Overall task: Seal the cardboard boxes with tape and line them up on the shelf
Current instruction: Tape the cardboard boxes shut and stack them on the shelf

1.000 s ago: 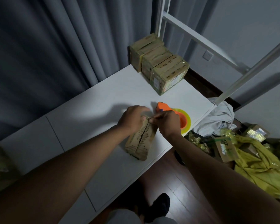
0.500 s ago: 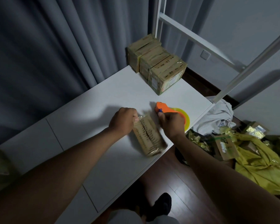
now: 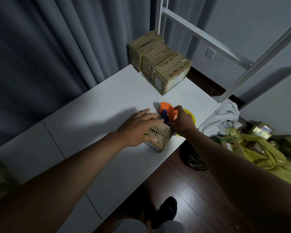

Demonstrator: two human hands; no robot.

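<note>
- The fingers [image 3: 151, 117] of my left hand [image 3: 138, 130] are now straight and spread, lying flat on top of the cardboard box [image 3: 160, 137]; half a second ago they were curled at its end.
- My right hand [image 3: 181, 122] has closed around the orange tape dispenser [image 3: 168, 111] and holds it at the far end of the box.
- The box lies near the front edge of the white shelf [image 3: 99, 105].
- Three taped boxes [image 3: 160, 61] stand in a row at the far corner.
</note>
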